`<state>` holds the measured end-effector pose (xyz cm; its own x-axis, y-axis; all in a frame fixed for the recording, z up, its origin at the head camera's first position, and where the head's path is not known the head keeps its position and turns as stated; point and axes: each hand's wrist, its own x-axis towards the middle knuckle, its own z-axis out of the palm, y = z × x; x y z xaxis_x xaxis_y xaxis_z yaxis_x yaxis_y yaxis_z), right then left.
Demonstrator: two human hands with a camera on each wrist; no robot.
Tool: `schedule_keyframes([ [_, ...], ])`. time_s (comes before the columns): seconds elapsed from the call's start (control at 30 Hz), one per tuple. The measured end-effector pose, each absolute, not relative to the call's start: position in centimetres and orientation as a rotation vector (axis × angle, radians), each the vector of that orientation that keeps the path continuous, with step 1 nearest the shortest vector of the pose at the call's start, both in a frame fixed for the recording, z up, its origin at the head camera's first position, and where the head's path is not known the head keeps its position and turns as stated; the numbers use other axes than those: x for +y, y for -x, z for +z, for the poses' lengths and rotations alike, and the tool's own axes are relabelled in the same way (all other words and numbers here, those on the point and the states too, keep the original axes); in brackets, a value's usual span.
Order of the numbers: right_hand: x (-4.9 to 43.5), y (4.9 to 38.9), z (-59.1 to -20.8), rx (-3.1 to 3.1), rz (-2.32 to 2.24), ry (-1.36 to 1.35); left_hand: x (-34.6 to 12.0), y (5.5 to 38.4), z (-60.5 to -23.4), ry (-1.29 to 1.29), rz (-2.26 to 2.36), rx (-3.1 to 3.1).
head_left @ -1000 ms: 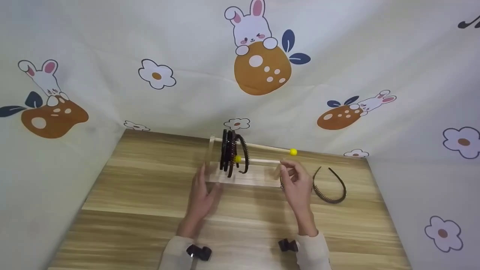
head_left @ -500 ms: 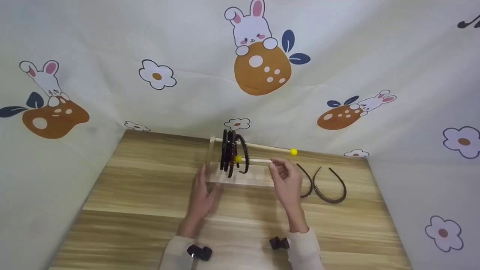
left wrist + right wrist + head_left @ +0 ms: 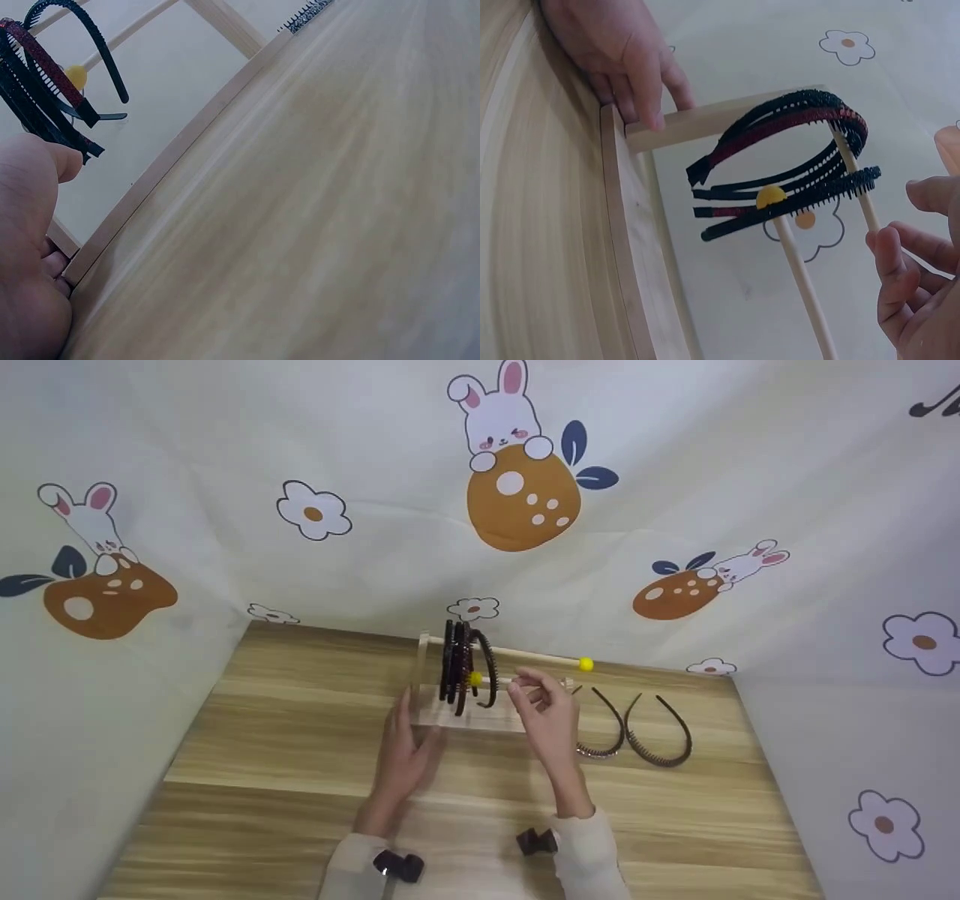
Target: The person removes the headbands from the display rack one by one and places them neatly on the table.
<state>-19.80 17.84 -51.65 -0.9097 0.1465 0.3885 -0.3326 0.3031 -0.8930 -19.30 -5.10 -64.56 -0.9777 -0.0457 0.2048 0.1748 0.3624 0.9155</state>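
Observation:
A wooden stand [image 3: 487, 720] with yellow-tipped rods bears several dark toothed headbands [image 3: 457, 660], one of them with dark red glitter [image 3: 780, 129]. My left hand [image 3: 405, 754] grips the stand's left end, fingers along the side and thumb at the front; the left wrist view shows its fingers [image 3: 54, 264] bent round the base corner. Over the stand, right of the hanging headbands, is my right hand [image 3: 546, 720]. Its fingers are loosely bent beside a rod [image 3: 864, 202], thumb apart, with nothing held between them. Whether a fingertip touches the rod I cannot tell.
Two headbands lie on the wood-grain table [image 3: 300, 810] right of the stand: a nearer one [image 3: 621, 720] and a farther one [image 3: 688, 727]. A yellow ball [image 3: 586, 664] tips the rear rod. Behind hangs a patterned cloth [image 3: 390, 570] with rabbits and flowers.
My right hand has moved left along the stand toward the hanging headbands, uncovering the nearer headband on the table. My left hand and the hanging headbands have stayed in place.

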Motion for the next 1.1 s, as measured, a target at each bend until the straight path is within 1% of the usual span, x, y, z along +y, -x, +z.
schedule_keyframes([
  [0.2,16.6,20.1,-51.6,-2.192,1.692,-0.188,-5.1,19.4,-64.7,0.136,-1.637,-2.421],
  [0.57,15.2,20.4,-51.7,-2.211,1.761,-0.100,-5.1,19.4,-64.5,0.122,-1.650,-2.425],
  [0.8,14.9,20.6,-52.1,-2.177,1.821,-0.123,-5.1,19.4,-64.4,0.125,-1.630,-2.428],
  [1.1,14.7,20.5,-52.4,-2.156,1.769,-0.192,-5.2,19.2,-64.5,0.125,-1.631,-2.433],
])
